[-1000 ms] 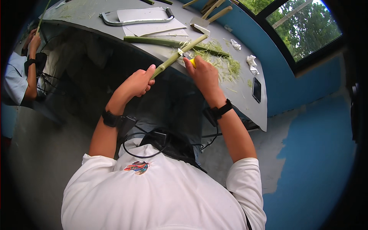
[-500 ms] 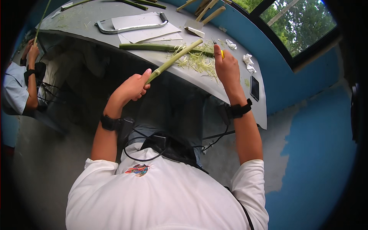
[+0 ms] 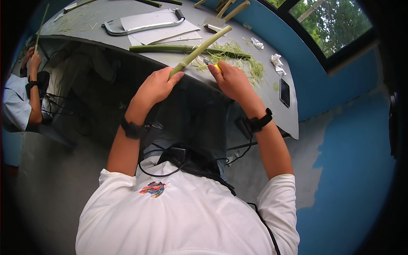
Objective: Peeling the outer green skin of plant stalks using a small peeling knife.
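My left hand [image 3: 155,87] is closed around the lower end of a peeled, pale green bamboo stick [image 3: 203,47], which slants up and to the right over the table edge. My right hand [image 3: 234,83] is closed on a small knife with a yellow handle [image 3: 218,67]. Its short blade points left toward the stick, with a gap between them. Beneath the raised stick, a darker green bamboo piece [image 3: 159,49] lies along the table. Thin green shavings [image 3: 253,70] are heaped around its right end.
On the grey table [image 3: 90,35] a hacksaw [image 3: 146,29] rests on white paper sheets [image 3: 182,36]. Wooden-handled tools [image 3: 236,10] stand at the back. Crumpled tissues [image 3: 277,63] and a phone [image 3: 284,92] lie at the right. Another person [image 3: 19,95] sits at far left, holding a thin stick.
My right hand has come left and down with the knife, nearer the stick. My left hand has shifted right, and the stick's far end has risen to the upper right.
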`<state>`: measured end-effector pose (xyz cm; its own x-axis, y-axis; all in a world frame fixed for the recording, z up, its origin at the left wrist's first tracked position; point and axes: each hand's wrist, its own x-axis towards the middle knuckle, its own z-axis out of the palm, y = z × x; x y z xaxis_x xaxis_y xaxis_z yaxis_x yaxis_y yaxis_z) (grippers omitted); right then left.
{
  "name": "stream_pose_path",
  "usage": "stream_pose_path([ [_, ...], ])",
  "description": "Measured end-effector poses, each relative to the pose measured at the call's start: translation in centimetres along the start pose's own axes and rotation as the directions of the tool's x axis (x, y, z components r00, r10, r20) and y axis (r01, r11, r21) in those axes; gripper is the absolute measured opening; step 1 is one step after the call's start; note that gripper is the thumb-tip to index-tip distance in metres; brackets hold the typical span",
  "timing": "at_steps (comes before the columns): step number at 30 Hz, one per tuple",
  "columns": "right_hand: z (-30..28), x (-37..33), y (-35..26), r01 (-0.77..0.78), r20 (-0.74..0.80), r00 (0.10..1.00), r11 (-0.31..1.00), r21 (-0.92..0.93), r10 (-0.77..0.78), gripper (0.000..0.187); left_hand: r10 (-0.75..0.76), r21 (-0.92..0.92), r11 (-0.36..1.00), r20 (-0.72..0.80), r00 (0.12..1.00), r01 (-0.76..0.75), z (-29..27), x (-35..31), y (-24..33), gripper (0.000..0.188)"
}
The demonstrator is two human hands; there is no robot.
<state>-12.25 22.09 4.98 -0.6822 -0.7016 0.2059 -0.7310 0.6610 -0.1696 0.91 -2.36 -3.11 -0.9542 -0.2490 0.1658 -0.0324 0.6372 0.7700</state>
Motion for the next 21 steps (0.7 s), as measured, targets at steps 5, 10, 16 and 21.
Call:
stream_pose_path([
  [5, 0.5, 0.0, -0.9, -0.007, -0.021, 1.000, 1.000, 0.005, 0.007, 0.064, -0.031, 0.041, 0.999, -0.115, 0.993, 0.036, 0.2, -1.4, 1.3, 0.050],
  [10, 0.6, 0.3, -2.1, 0.015, -0.043, 0.999, 1.000, -0.006, -0.015, 0.068, -0.010, 0.152, 0.988, -0.157, 0.988, 0.034, -0.3, -1.2, 1.5, 0.049],
  [16, 1.4, 0.2, -4.3, 0.025, -0.073, 0.997, 0.999, -0.022, -0.026, 0.074, 0.019, 0.149, 0.989, -0.195, 0.981, 0.010, 0.8, -1.4, 1.2, 0.049],
  [21, 1.8, 0.7, -4.5, -0.024, -0.076, 0.997, 0.999, -0.043, 0.021, 0.077, 0.072, 0.263, 0.965, -0.259, 0.963, -0.001, 1.4, -1.5, 1.6, 0.048],
])
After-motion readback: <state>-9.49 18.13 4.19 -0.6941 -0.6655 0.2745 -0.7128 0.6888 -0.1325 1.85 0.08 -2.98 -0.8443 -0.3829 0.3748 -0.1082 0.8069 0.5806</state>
